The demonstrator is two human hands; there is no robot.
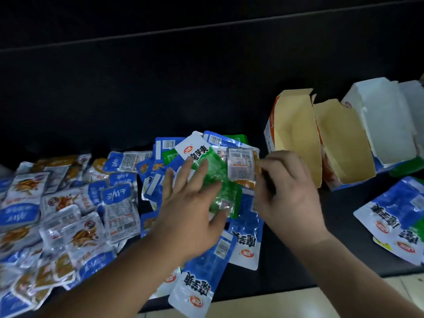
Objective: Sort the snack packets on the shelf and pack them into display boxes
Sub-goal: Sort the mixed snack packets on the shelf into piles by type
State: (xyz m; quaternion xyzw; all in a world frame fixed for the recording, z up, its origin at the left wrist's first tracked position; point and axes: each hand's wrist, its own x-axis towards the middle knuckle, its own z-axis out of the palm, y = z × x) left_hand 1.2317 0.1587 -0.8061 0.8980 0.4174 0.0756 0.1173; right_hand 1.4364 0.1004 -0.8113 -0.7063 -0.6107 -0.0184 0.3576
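Observation:
A heap of snack packets (pixel 68 203) covers the left and middle of the dark shelf (pixel 286 260), mostly blue and white ones. My left hand (pixel 190 210) lies with spread fingers on a green packet (pixel 218 177) in the middle of the heap. My right hand (pixel 289 193) pinches a small orange packet (pixel 241 166) by its right edge, label side up, just above the green one. Open display boxes stand at the right: a brown-lined box (pixel 296 136), a second one (pixel 344 143) beside it, and a white-lined box (pixel 385 125).
A small pile of larger blue packets (pixel 394 216) lies at the right front of the shelf. Long blue packets (pixel 199 285) hang over the shelf's front edge. A dark back wall (pixel 206 76) rises behind. Pale floor (pixel 263 304) shows below.

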